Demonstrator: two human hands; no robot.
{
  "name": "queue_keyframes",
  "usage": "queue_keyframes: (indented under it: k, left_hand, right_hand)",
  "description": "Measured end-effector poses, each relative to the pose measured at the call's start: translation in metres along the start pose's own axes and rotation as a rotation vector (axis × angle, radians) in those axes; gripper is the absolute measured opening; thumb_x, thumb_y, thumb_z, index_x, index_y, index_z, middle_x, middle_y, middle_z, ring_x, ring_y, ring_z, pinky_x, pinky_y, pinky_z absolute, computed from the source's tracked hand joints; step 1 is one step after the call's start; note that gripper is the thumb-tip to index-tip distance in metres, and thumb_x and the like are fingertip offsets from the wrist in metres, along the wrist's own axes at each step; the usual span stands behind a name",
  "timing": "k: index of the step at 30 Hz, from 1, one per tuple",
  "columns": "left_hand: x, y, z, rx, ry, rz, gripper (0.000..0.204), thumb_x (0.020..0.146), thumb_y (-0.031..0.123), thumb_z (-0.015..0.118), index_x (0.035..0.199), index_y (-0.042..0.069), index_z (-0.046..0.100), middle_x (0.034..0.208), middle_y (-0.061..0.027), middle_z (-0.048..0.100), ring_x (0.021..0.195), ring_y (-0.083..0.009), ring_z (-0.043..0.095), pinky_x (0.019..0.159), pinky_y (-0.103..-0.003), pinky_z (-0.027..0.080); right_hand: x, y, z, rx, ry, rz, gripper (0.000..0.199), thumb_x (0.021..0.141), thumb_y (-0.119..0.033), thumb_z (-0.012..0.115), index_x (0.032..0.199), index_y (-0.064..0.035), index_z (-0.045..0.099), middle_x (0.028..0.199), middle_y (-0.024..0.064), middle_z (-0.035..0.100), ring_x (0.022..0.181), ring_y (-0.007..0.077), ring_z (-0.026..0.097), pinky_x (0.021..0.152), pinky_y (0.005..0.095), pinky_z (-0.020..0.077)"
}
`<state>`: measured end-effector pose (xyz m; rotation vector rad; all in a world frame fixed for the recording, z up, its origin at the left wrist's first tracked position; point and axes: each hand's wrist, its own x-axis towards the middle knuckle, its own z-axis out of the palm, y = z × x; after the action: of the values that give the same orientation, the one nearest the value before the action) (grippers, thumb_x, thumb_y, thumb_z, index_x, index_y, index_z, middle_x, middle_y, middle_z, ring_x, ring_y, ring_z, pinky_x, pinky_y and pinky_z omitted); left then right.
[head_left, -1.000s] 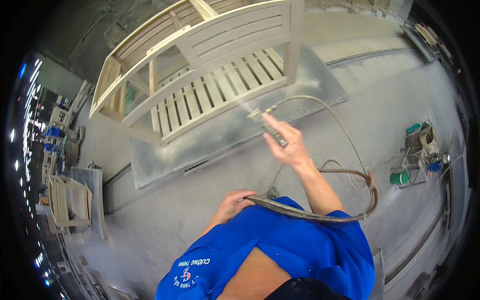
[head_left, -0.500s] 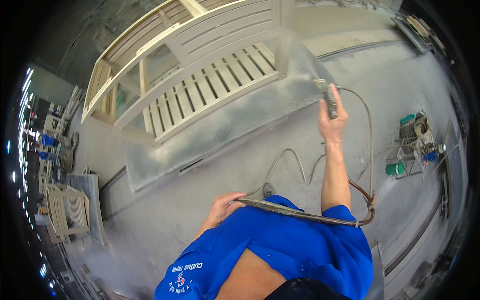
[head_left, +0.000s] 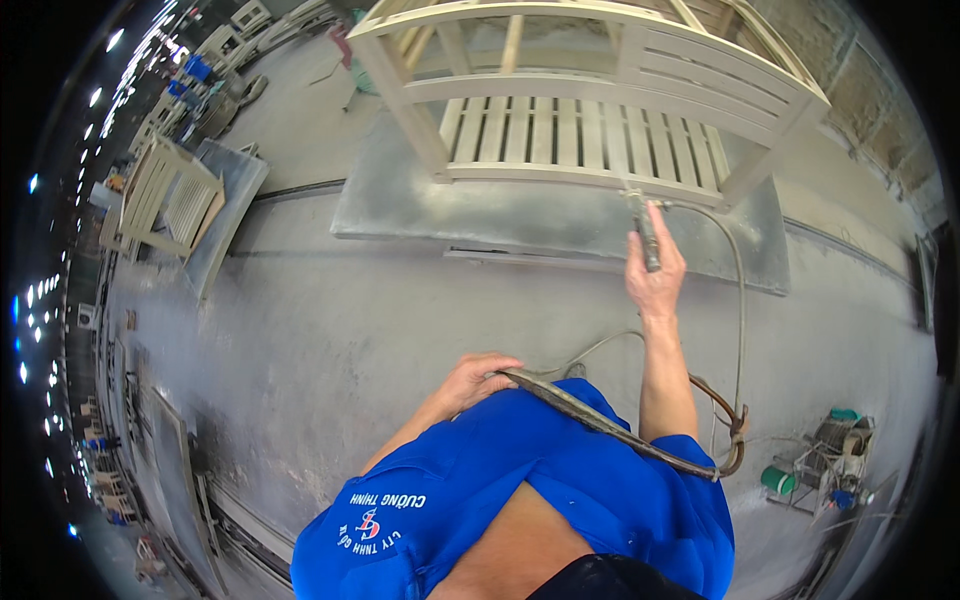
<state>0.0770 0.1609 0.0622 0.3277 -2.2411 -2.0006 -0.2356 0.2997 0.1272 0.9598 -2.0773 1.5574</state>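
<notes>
My right hand (head_left: 655, 280) is stretched forward and grips a spray gun (head_left: 643, 228) whose nozzle points at the front rail of a pale slatted wooden chair frame (head_left: 590, 110). The chair stands on a grey metal platform (head_left: 500, 215). My left hand (head_left: 478, 378) is close to my body and holds the grey hose (head_left: 590, 420) that crosses my blue shirt and loops up to the gun.
A second pale slatted chair (head_left: 165, 195) stands on another platform at the left. A small cart with green and blue containers (head_left: 825, 470) sits at the lower right. Grey dusty floor surrounds me; more furniture frames line the far left.
The view has swung so the chair now sits straight ahead. My right hand with the spray gun has come to the chair's front rail. My left hand still holds the hose.
</notes>
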Motion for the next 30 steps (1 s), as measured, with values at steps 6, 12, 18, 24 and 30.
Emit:
queue_keyframes:
  k: [6,12,18,24,30]
  left_hand:
    - [-0.069,0.011,-0.045,0.167,0.225,0.027,0.033,0.087,-0.003,0.076,0.119,0.002,0.071,0.105,-0.0145,0.074,0.094,-0.023,0.072,0.083,-0.033,0.057]
    - [-0.109,0.008,-0.071,0.17,0.364,-0.034,0.033,0.086,-0.009,0.074,0.118,0.001,0.07,0.096,-0.0122,0.073,0.085,-0.0183,0.069,0.077,-0.031,0.054]
    - [-0.105,-0.013,-0.074,-0.062,0.295,-0.174,0.032,0.086,-0.001,0.079,0.117,0.001,0.072,0.099,-0.0116,0.076,0.088,-0.0189,0.071,0.079,-0.032,0.057]
    - [-0.052,0.001,-0.058,0.157,0.1,-0.005,0.032,0.086,-0.003,0.077,0.118,0.0,0.071,0.1,-0.0126,0.075,0.089,-0.0201,0.071,0.081,-0.033,0.057]
    - [0.005,0.023,-0.028,0.244,-0.071,0.092,0.035,0.086,-0.007,0.076,0.119,0.001,0.07,0.099,-0.0135,0.074,0.09,-0.0216,0.071,0.082,-0.032,0.056]
  right_hand:
    - [0.0,-0.064,0.126,0.229,-0.125,-0.065,0.054,0.089,-0.003,0.071,0.142,-0.0153,0.062,0.111,0.0158,0.073,0.1,0.0317,0.072,0.087,0.0375,0.0552]
    - [-0.007,-0.103,0.198,0.334,-0.297,0.036,0.053,0.091,-0.004,0.072,0.142,-0.0154,0.062,0.119,0.015,0.074,0.103,0.0248,0.073,0.091,0.0331,0.0546]
    - [-0.02,-0.099,0.183,0.339,-0.285,0.18,0.053,0.092,-0.005,0.071,0.144,-0.0119,0.06,0.118,0.013,0.074,0.098,0.0204,0.071,0.089,0.0306,0.0537]
    - [-0.016,-0.068,0.105,0.287,0.052,0.214,0.052,0.092,-0.003,0.069,0.143,-0.0064,0.059,0.121,0.016,0.072,0.107,0.0258,0.071,0.094,0.0324,0.0527]
    - [-0.017,-0.028,0.013,0.069,0.15,0.171,0.054,0.092,-0.004,0.071,0.145,-0.0083,0.058,0.12,0.0135,0.073,0.102,0.0197,0.071,0.09,0.032,0.054]
